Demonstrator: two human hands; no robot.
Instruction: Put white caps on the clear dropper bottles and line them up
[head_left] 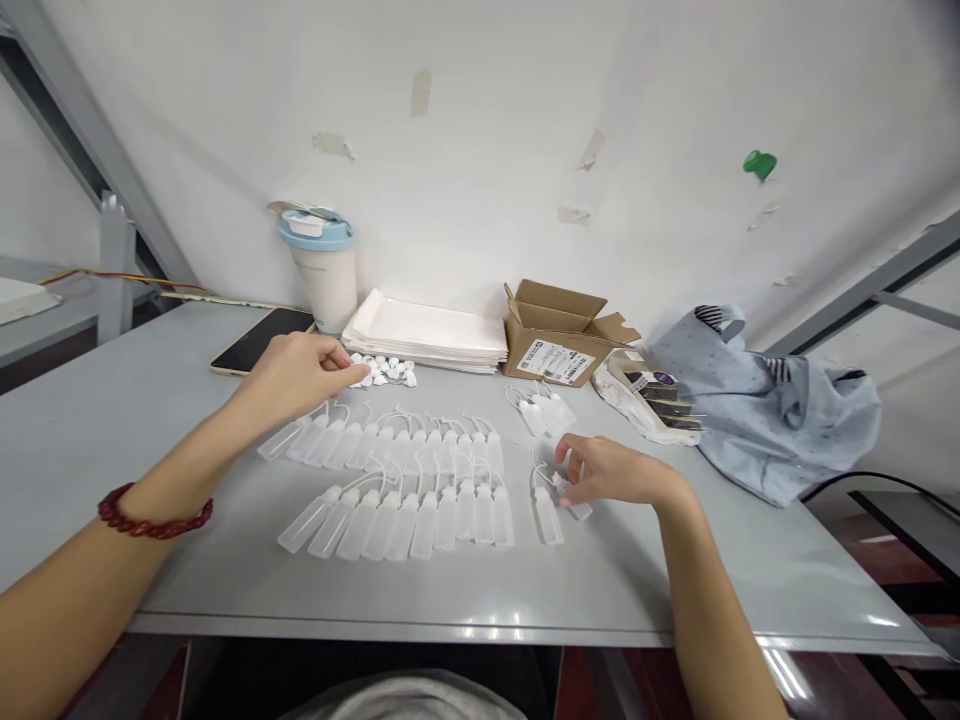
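Observation:
At the back left, my left hand (307,368) reaches to a small pile of white caps (386,370). Its thumb and index finger are pinched together at the pile's near edge; whether a cap is between them is hidden. My right hand (611,470) hovers at a small translucent squeeze bottle (579,510), thumb and index finger apart beside its neck. Just left of that lies another squeeze bottle (548,517) with a thin looped strap. Two rows of similar bottles, a back row (390,445) and a front row (397,525), lie mid-table.
Several more bottles (546,412) lie behind my right hand. Along the wall stand a phone (262,340), a lidded cup (330,280), a white stack (431,335) and an open cardboard box (559,340). Farther right are a plastic-wrapped pack (649,395) and blue cloth (772,405).

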